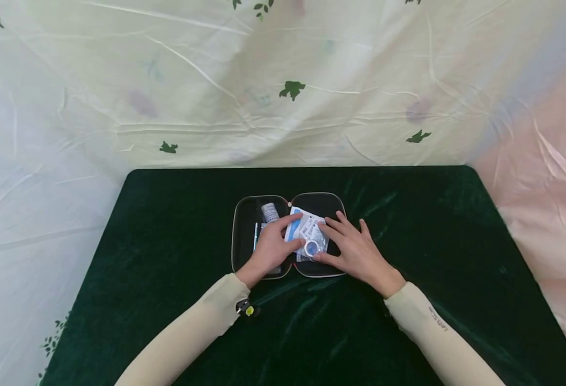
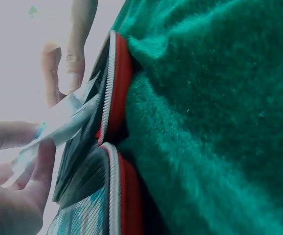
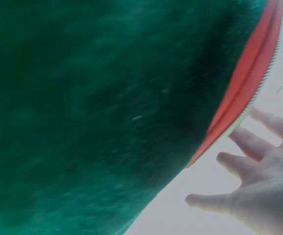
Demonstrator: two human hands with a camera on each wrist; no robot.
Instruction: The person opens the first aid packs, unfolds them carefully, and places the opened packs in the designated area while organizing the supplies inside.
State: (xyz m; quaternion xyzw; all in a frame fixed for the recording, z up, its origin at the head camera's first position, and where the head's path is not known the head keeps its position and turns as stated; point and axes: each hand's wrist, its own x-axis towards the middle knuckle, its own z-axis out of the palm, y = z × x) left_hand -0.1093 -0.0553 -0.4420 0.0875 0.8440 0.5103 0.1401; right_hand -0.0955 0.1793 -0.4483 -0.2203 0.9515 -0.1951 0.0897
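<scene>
An open zip case with a dark lining and red outside lies spread in two halves. My left hand pinches a white-and-blue flat packet between thumb and fingers, over the hinge side of the right half. Against this packet lies a clear plastic bag, with a white ring-shaped roll near the left thumb tip. My right hand spreads its fingers over the right half, thumb and fingertips right at the bag's edge. Inside the left half is a pale printed cylinder, partly behind my left hand.
A thin light-blue strip stands out in the case's left half. Dark green velvet cloth covers the table around the case. Pale patterned fabric hangs behind the far table edge and down both sides.
</scene>
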